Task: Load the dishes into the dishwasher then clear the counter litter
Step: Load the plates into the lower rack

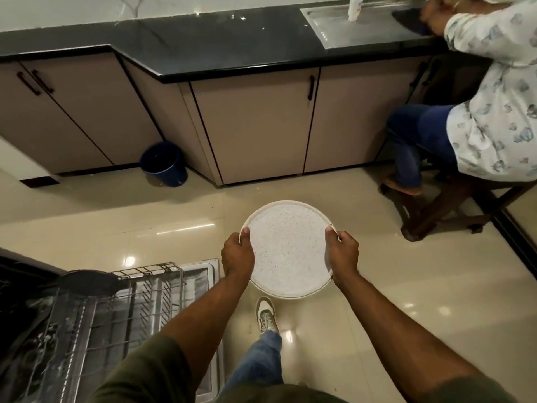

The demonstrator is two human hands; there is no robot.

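Note:
A round white speckled plate (287, 245) is held level over the floor, face up, in the lower middle of the head view. My left hand (237, 253) grips its left rim with the thumb on top. Gripping the right rim the same way is my right hand (343, 251). The open dishwasher's wire rack (122, 309) is pulled out at the lower left, with a dark round dish (88, 282) standing at its near-left end. The black counter (232, 45) runs along the top.
A blue bucket (165, 163) stands on the floor by the cabinets. Another person (491, 112) sits on a wooden stool (453, 205) at the right, by the steel sink (354, 27) with a white bottle (355, 7). My shoe (266, 314) is below the plate.

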